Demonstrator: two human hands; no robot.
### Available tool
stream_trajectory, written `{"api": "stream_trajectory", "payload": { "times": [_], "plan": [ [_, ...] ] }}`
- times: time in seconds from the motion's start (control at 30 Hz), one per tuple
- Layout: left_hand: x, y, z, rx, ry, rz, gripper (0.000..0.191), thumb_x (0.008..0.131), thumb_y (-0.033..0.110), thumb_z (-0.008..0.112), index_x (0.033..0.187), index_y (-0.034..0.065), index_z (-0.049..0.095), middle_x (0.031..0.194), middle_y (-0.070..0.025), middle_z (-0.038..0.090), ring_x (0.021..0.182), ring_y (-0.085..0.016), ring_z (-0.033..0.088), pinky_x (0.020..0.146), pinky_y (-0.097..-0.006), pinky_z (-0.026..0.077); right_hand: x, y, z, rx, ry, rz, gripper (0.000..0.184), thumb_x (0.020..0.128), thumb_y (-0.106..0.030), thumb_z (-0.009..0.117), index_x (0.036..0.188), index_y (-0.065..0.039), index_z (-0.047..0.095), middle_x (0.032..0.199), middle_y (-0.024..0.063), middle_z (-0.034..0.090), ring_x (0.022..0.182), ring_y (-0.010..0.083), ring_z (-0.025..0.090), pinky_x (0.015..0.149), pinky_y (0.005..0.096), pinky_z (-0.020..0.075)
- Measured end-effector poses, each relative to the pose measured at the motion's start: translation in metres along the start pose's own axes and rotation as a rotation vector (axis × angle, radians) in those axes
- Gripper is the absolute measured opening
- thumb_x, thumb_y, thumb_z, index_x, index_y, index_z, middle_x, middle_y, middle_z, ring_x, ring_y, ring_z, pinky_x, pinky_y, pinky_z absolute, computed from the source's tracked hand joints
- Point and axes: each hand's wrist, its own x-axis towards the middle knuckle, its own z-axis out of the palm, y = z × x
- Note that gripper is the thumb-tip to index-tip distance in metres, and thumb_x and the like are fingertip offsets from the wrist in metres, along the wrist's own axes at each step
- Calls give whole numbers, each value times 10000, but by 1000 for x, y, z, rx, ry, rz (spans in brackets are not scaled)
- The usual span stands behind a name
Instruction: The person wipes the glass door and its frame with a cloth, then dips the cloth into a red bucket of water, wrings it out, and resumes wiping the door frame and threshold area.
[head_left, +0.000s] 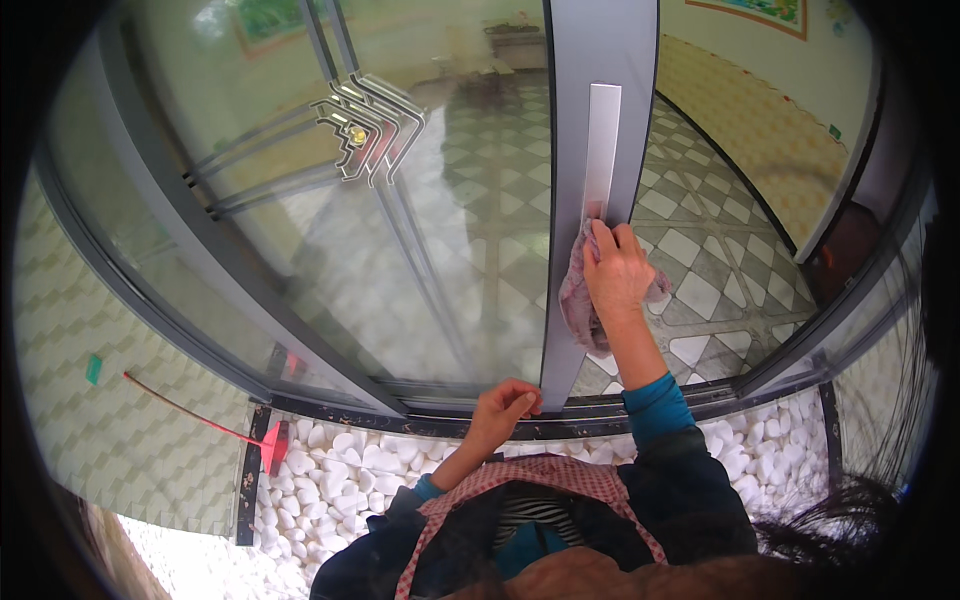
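A crumpled pinkish-grey cloth (581, 307) hangs from my right hand (619, 266), which presses it against the lower end of a pale metal handle plate (604, 142). That plate is set in the grey frame stile (574, 300) of a sliding glass door. My left hand (506, 409) is half curled near the foot of the stile, just in front of the glass, and no object shows in it. Parts of its fingers are turned away from view. Left of the stile stretches the glass pane (450, 300), with metal strip decoration (371, 131) and a small gold-coloured piece.
A red long-handled dustpan or broom (275, 448) leans by the tiled wall (150, 450) at left. Below runs a dark threshold (525, 430), beside a floor with a white pebble pattern (337, 480). Checkered tiles (701, 277) show through the door opening at right.
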Motion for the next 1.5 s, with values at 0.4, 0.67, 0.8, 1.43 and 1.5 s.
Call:
{"api": "stream_trajectory", "payload": {
  "times": [0.4,0.67,0.8,1.43,1.5],
  "plan": [
    [25,12,-17,-10,-104,28,124,931,89,577,1006,1,621,866,-86,677,787,-152,640,714,-272,509,-23,11,-28,393,-634,154,219,799,-259,700,934,-90,669,776,120,666,706,262,668,628,356,520],
    [56,23,-8,314,-166,473,320,863,171,674,1143,23,624,893,-58,678,797,-169,641,755,-297,510,-109,8,-59,1145,-698,649,241,886,-221,674,987,-2,683,797,10,663,743,64,564,668,250,492],
    [64,28,1,448,-291,347,252,832,217,710,972,10,669,795,-88,652,726,-128,592,658,-292,490,-114,31,-74,937,-636,881,236,865,-201,692,957,13,654,833,28,646,756,114,584,690,270,500],
    [98,42,8,260,-425,604,134,792,117,586,888,34,544,730,-132,549,687,-294,551,610,-374,422,-123,63,-126,727,-334,711,637,952,-538,348,1444,-137,300,1479,86,286,1365,247,236,1104,484,205],
    [94,45,2,367,-548,556,145,785,108,595,898,31,547,754,-128,555,695,-291,555,617,-363,424,-119,64,-124,782,-326,769,591,953,-526,364,1394,-132,336,1418,82,326,1306,242,279,1067,467,241]
  ]
}}
